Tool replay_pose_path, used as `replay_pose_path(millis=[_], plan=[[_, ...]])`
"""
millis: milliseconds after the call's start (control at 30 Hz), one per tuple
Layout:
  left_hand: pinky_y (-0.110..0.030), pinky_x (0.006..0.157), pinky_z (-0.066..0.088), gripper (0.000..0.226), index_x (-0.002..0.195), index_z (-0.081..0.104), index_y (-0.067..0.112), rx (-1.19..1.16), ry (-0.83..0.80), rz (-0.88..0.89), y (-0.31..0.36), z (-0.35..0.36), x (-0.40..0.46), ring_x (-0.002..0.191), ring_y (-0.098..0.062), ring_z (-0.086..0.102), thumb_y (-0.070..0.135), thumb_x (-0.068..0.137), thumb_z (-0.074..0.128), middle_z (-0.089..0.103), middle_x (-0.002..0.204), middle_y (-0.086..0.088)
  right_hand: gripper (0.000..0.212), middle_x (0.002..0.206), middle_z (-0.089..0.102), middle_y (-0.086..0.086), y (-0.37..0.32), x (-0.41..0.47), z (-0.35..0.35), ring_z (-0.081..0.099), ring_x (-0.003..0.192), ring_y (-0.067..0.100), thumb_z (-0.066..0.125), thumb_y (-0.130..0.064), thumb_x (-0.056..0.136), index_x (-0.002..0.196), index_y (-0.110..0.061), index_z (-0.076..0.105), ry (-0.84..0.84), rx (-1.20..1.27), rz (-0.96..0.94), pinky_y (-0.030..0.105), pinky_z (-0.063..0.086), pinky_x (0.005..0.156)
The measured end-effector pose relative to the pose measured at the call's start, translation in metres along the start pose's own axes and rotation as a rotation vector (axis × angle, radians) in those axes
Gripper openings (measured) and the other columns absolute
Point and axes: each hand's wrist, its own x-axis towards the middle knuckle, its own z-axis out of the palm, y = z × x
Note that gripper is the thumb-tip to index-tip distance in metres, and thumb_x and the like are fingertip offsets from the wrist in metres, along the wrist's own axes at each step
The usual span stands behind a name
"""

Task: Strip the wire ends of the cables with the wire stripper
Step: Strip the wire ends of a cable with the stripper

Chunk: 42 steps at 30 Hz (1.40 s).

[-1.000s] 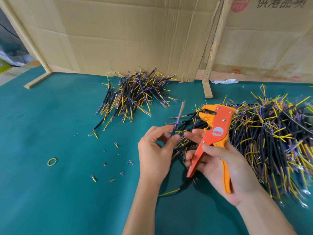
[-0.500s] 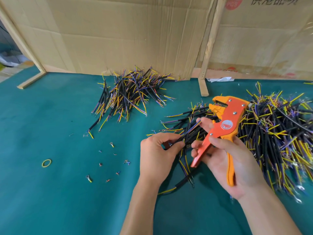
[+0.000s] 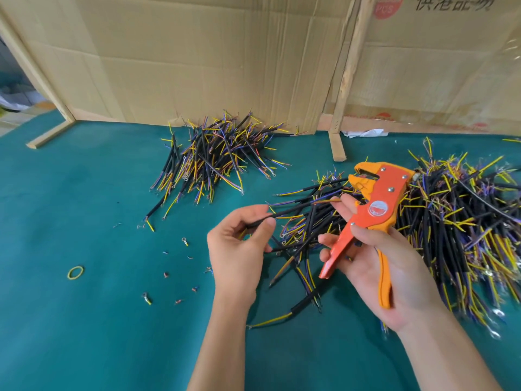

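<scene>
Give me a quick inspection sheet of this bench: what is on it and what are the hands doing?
Surface: teal mat.
Job's things: orange wire stripper in right hand; black cable pinched by left hand.
Clutter: yellow rubber band, cut wire bits.
Fingers: left ones curled round the cable, right ones round the stripper handles.
Cables: far pile, large pile at right.
Surroundings: cardboard wall, wooden post.
</scene>
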Motion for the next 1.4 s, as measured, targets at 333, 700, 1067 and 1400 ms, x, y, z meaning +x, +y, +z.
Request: replay_pose_path(millis=[333,700,1067,1400], plan=[[-0.016,0.054,0.048,0.022,0.096,0.066,0.01,-0.432,-0.018,-0.193,0.012,-0.005,0.001,0.075,-0.014,0.07,0.007,0.076,0.073,0.076,0.091,-0.013,0.068,0.14,0.064,0.007,0.003,-0.001,0.001,0.071,0.085,0.033,0.068,-0.014,0.074,0.141,-0.01,0.056,-0.028,-0.049,0.006,0.042,0.058,0.069],[-0.022,0.075,0.057,0.013,0.095,0.07,0.014,-0.592,0.011,-0.21,0.013,-0.009,0.008,0.087,-0.016,0.07,0.021,0.091,0.06,0.075,0.102,-0.01,0.066,0.142,0.061,0.017,0.006,-0.001,-0.004,0.068,0.085,0.035,0.083,-0.023,0.071,0.133,-0.01,0.066,-0.196,-0.108,0.186,0.047,0.058,0.073],[-0.02,0.047,0.022,0.029,0.121,0.065,0.008,-0.527,0.02,-0.23,0.007,-0.016,0.014,0.048,-0.008,0.031,0.012,0.105,0.042,0.046,0.068,0.001,0.084,0.097,0.064,0.03,-0.002,-0.004,-0.001,0.061,0.067,0.04,0.097,-0.025,0.054,0.129,0.0,0.065,-0.268,-0.118,0.492,0.053,0.053,0.06],[-0.018,0.052,0.041,0.026,0.102,0.074,0.02,0.037,-0.164,0.028,-0.003,-0.002,0.004,0.05,-0.011,0.046,0.003,0.1,0.054,0.068,0.074,0.001,0.067,0.095,0.06,0.024,0.0,-0.004,0.007,0.061,0.077,0.038,0.084,-0.021,0.079,0.137,-0.001,0.057,-0.289,-0.091,0.372,0.053,0.053,0.071]])
